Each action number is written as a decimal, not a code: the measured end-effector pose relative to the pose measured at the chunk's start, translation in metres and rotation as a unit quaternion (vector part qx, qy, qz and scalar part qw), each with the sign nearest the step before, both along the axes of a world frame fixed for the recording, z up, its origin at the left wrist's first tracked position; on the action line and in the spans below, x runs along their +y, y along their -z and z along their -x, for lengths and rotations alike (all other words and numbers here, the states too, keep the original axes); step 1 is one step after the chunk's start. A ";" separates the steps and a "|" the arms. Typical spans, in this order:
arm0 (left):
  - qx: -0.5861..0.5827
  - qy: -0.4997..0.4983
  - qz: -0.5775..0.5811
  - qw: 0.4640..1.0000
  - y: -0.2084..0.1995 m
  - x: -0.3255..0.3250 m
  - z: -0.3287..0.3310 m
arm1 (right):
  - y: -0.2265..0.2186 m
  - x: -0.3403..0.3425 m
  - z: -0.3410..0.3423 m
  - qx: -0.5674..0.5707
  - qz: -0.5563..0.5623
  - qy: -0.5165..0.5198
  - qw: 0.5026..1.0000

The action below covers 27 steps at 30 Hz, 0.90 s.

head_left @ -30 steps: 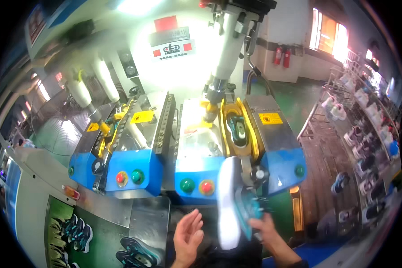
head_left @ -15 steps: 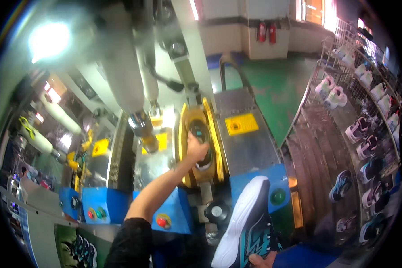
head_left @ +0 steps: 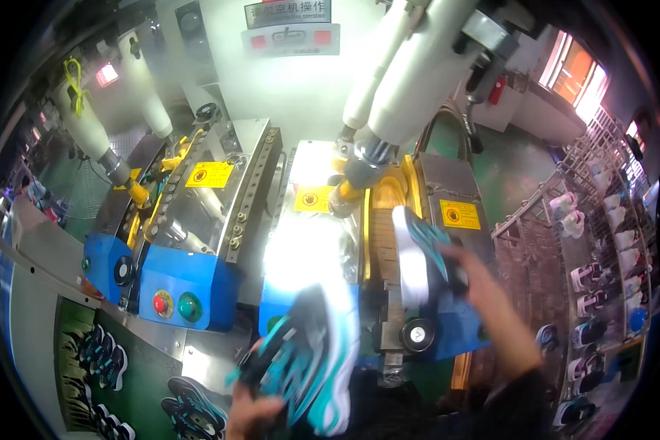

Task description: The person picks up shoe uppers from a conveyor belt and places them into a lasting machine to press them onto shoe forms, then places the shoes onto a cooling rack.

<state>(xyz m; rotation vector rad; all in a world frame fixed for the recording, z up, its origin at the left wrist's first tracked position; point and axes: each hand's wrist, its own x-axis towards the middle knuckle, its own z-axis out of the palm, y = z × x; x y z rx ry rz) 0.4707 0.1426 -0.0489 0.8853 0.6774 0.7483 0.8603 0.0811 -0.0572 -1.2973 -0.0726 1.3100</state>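
Observation:
My left hand (head_left: 253,412), at the lower centre, is closed around the dark upper of a teal and grey sneaker (head_left: 301,359). Its white sole faces right and its toe points up. Farther right, my right hand (head_left: 475,273) grips a second sneaker (head_left: 415,270), white-soled with a dark and teal upper, somewhat smeared by motion. This one is held tilted, just in front and to the right of the yellow-sided press bed (head_left: 389,227). The bed's tan, ribbed inner surface shows. A metal press head (head_left: 367,169) on a white cylinder hangs over the bed's left side.
Another press station (head_left: 187,275) with a blue front, red and green buttons stands left. A black knob (head_left: 418,334) juts out below the bed. Several sneakers lie on a green surface (head_left: 143,367) at lower left. A shoe rack (head_left: 565,242) lines the right.
My left hand has left the press bed and now holds a sneaker at the lower centre. My right hand has raised its sneaker up toward the bed. The view has swung left.

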 end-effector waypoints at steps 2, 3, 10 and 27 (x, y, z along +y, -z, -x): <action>-0.020 -0.080 0.072 0.994 0.016 -0.017 0.029 | 0.015 0.064 -0.066 -0.073 0.083 -0.072 0.991; 0.005 -0.121 0.106 0.987 0.023 -0.022 0.043 | 0.029 0.094 -0.075 -0.182 0.118 -0.067 0.974; 0.174 -0.227 0.281 0.916 0.077 -0.015 0.073 | 0.077 0.158 -0.099 -0.556 0.183 -0.143 0.798; 0.238 -0.235 0.399 0.854 0.100 0.021 0.150 | 0.073 0.129 0.042 -0.723 0.142 0.015 0.676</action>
